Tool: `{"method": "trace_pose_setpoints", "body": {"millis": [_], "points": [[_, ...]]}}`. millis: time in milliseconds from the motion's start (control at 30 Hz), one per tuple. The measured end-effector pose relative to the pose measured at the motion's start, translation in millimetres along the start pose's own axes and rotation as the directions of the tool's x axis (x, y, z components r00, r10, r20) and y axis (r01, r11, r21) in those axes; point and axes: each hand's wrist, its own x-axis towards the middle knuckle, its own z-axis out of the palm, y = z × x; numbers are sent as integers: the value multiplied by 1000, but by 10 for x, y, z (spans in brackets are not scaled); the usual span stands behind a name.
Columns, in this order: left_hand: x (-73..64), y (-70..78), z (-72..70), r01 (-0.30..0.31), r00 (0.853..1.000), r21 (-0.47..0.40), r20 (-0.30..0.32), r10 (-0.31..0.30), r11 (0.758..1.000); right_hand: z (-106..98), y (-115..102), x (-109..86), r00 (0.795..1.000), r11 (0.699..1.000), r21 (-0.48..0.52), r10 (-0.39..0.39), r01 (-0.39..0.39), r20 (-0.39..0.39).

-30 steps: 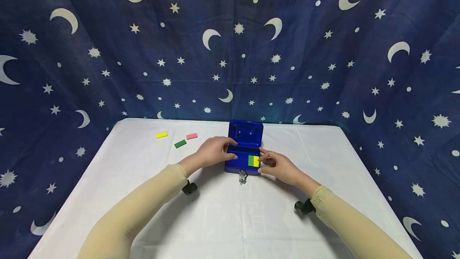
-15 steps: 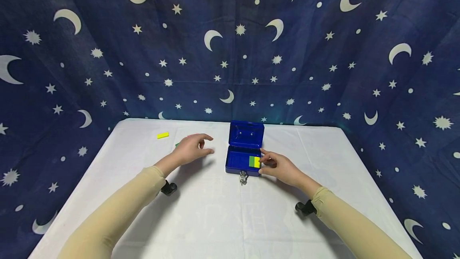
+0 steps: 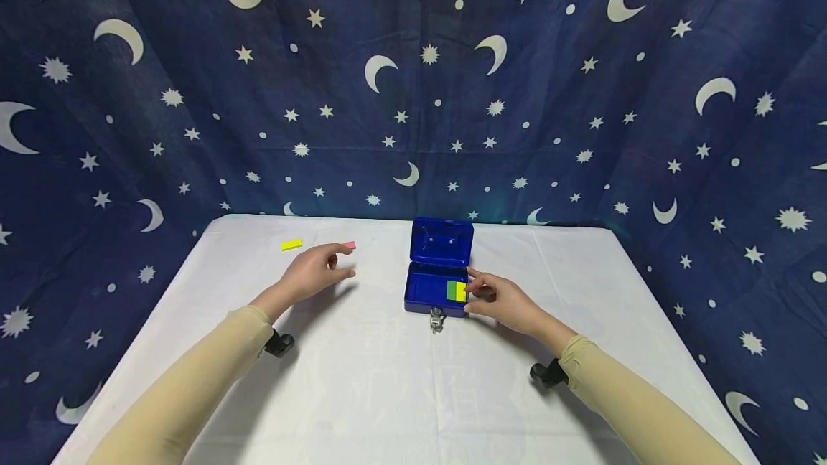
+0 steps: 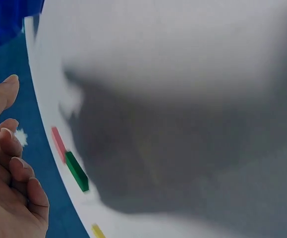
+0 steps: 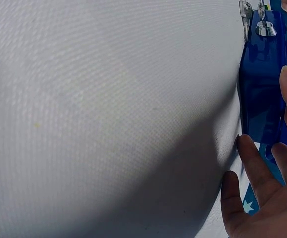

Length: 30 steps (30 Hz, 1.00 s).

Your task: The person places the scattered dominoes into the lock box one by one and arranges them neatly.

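Observation:
A dark blue metal cash box [image 3: 426, 300] stands on the table with its lid [image 3: 442, 242] raised. Inside, at the right end, a green block [image 3: 451, 290] and a yellow block [image 3: 461, 292] lie side by side. My right hand [image 3: 507, 300] rests at the box's right side, fingertips right at its rim and wall. Left of the box, my left hand [image 3: 316, 271] hovers with nothing in it, thumb and fingers apart. Close by it lie a pink block [image 3: 349, 245] and a green block [image 4: 77, 171], the latter hidden behind the hand in the head view.
Another yellow block [image 3: 291, 244] lies farther left on the white-covered table [image 3: 388, 393]. Keys [image 3: 437, 319] hang from the lock at the box's front. Behind the table hangs a dark blue curtain [image 3: 555, 163] with moons and stars.
My left hand has moved left, from over the box's left side to beside the loose blocks, carrying nothing. My right hand has stayed at the box.

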Motion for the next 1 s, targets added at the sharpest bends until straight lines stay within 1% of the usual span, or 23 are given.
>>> {"method": "trace_pose_setpoints", "body": {"millis": [67, 200, 367, 533, 767, 833, 1000], "points": [[-17, -69, -21, 25, 1000, -3, -1, -25, 1000, -2, 96, 38, 1000, 1000, -8, 6, -6, -2], [-57, -174, -86, 76, 997, -11, -5, -76, 997, -12, 98, 34, 1000, 1000, -5, -1, 1, -4], [-84, -309, -141, 111, 994, -11, -9, -111, 994, -9, 116, 38, 1000, 1000, 11, -22, 22, -4], [-85, -426, -153, 135, 991, 3, 0, -135, 991, -11, 100, 38, 1000, 1000, 9, -4, 4, -2], [-105, -487, -175, 195, 981, 14, 19, -195, 981, 2, 97, 40, 1000, 1000, 11, 9, -9, -3], [-112, -496, -180, 202, 979, 23, 24, -202, 979, 7, 102, 41, 1000, 1000, 17, 19, -19, -5], [-123, -527, -178, 208, 978, 33, 29, -209, 978, 13, 113, 36, 1000, 1000, 14, 4, -4, -4]]}}
